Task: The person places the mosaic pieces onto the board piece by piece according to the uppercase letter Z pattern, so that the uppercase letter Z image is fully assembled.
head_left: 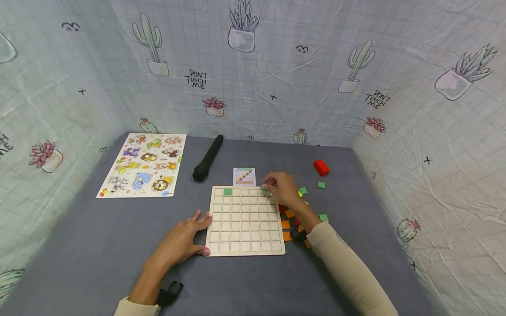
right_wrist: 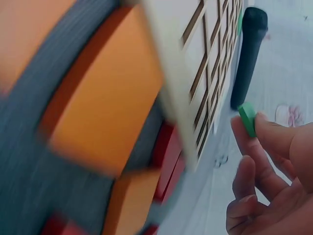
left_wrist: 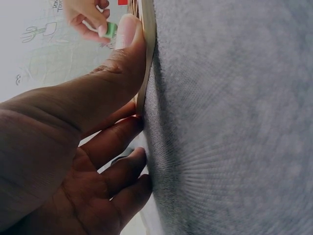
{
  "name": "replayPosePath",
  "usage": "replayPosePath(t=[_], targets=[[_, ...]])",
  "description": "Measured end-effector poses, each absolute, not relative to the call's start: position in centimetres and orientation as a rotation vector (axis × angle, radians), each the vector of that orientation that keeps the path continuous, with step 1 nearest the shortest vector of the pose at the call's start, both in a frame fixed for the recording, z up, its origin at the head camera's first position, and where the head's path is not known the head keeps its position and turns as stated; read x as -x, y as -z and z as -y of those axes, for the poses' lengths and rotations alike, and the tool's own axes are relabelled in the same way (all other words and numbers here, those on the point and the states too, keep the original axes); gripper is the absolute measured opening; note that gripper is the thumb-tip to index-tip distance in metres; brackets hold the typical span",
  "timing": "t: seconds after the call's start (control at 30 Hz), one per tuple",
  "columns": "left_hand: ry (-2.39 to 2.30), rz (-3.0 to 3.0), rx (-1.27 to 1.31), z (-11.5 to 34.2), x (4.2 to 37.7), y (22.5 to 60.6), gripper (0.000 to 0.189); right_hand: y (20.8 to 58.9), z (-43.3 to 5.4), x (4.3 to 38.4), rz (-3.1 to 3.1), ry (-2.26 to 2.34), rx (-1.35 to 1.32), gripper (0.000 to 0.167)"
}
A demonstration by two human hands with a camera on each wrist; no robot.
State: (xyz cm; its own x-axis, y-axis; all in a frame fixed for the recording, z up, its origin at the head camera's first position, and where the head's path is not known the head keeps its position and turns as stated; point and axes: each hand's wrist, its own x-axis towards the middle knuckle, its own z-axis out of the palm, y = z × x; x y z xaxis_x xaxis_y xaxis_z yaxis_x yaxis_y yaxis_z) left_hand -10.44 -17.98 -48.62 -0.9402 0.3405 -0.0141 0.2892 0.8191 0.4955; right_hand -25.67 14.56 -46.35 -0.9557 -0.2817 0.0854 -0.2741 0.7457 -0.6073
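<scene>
A pale wooden grid board (head_left: 245,253) lies flat in front of the person. One green tile (head_left: 227,192) sits in its top row, second cell from the left. The left hand (head_left: 182,240) rests against the board's left edge, its thumb and fingers spread apart; in the left wrist view the thumb (left_wrist: 110,68) touches the board's side. Over the top right part of the board, the right hand (head_left: 282,189) pinches a green square tile (right_wrist: 248,119) between thumb and index finger. That tile is held above the board, apart from it in the right wrist view.
A small pattern card (head_left: 244,177) lies behind the board. Orange tiles (head_left: 286,224), red tiles and green tiles (head_left: 322,185) are scattered to the right, partly under the right forearm. Farther back are a red block (head_left: 321,167), a black microphone (head_left: 207,159) and an animal picture board (head_left: 142,166).
</scene>
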Motion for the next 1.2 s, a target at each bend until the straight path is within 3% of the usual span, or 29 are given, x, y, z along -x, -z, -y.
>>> replayPosePath(t=[0.33, 0.8, 1.2], targets=[[-0.774, -2.899, -0.52, 18.1, 10.3, 48.7, 0.098, 46.3, -10.4, 25.5, -2.821, 1.137, 0.43, 0.003], [-0.779, -2.892, -0.5, 18.0, 10.2, 48.3, 0.097, 47.3, -6.2, 26.5, -2.861, 0.935, 0.35, 0.008], [-0.776, -2.892, -0.499, 18.0, 10.3, 48.5, 0.098, 47.2, -6.7, 26.2, -2.808, 0.924, 0.386, 0.009]])
